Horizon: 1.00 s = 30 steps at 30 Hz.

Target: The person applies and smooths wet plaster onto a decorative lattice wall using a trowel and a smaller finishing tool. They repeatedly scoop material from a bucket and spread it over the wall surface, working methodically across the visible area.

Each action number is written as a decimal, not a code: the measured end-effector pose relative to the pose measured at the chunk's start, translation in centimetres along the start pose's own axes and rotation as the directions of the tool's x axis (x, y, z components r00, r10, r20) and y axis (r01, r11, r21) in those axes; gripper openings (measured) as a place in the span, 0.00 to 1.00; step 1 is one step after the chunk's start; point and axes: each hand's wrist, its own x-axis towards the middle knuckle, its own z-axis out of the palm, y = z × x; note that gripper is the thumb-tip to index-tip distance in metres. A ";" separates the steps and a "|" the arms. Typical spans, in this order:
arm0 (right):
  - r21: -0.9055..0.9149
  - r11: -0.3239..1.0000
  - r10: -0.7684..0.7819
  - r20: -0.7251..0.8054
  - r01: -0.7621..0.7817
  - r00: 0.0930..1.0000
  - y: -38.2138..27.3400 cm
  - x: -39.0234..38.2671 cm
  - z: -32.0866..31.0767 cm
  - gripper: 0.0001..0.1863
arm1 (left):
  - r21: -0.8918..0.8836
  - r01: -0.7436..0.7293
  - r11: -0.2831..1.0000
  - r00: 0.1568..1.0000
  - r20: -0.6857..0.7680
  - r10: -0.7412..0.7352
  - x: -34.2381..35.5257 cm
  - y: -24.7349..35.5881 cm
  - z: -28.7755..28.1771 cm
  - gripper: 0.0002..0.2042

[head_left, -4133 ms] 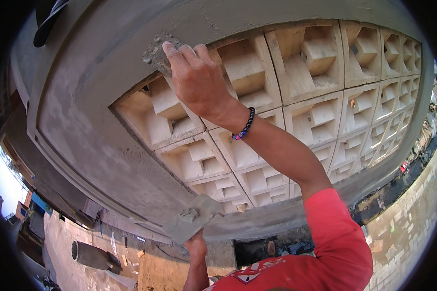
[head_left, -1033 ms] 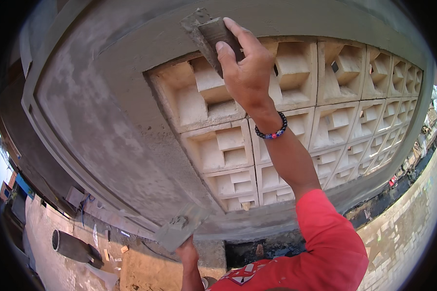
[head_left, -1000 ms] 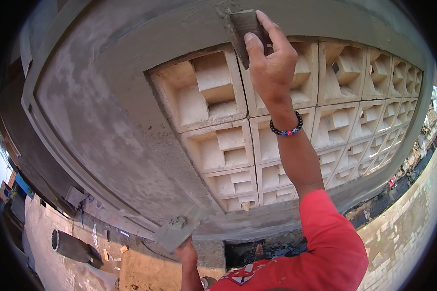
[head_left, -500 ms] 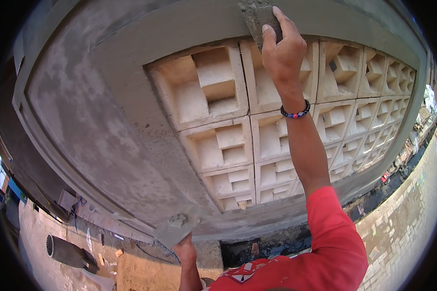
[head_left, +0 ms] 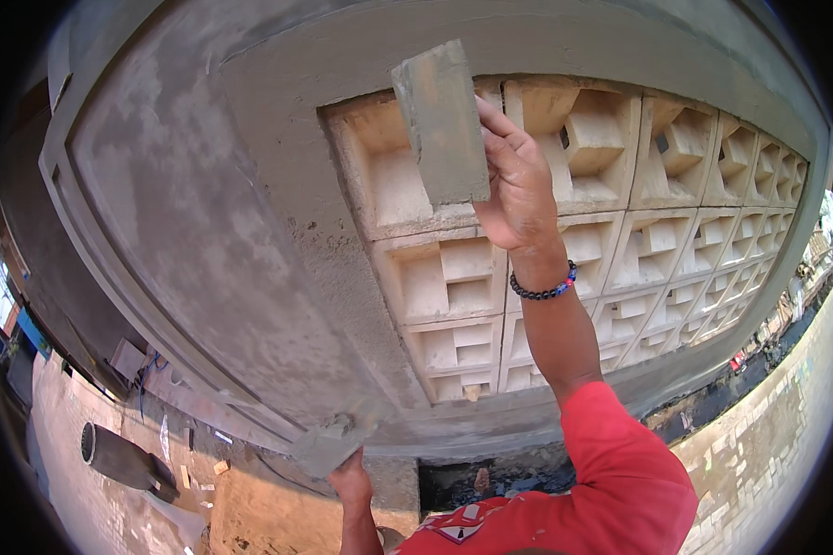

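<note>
Float (head_left: 440,125) held against ventilation blocks (head_left: 611,185) by right hand (head_left: 518,185).

Grey rendered wall (head_left: 185,231), pale vent-block grille (head_left: 620,250) (daylit), paved ground (head_left: 768,462), dark barrel (head_left: 120,456).

Right hand (head_left: 518,190) with mortar-coated float (head_left: 441,125) against breeze-block wall (head_left: 620,185)

The sandy, dirt-strewn ground (head_left: 241,504) far below carries a dark cylindrical drum (head_left: 116,455) lying on its side, with small pale scraps of debris (head_left: 187,474) scattered just beside it. To the right, pale paving bricks (head_left: 768,462) cover the ground.
</note>
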 end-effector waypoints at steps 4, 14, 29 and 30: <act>0.418 0.909 -0.007 0.021 -0.003 1.000 -3.0 -2.6 -5.9 0.17 | 0.031 -0.005 1.000 0.995 0.103 0.002 0.5 0.1 1.1 0.25; 0.392 0.882 -0.254 -0.074 0.262 0.964 -14.7 -8.9 -16.9 0.17 | -0.014 0.055 0.998 0.972 0.230 -0.050 -1.1 -0.1 9.9 0.26; -0.990 0.139 -0.868 -0.132 -0.020 0.478 -43.3 -0.1 -35.8 0.22 | 0.007 -0.025 1.000 0.952 0.306 0.022 -6.9 -1.4 19.6 0.26; -0.996 -0.031 -0.885 -0.012 -0.084 0.465 -44.0 0.4 -36.7 0.21 | 0.010 -0.023 1.000 0.951 0.310 0.019 -7.3 -1.6 20.3 0.26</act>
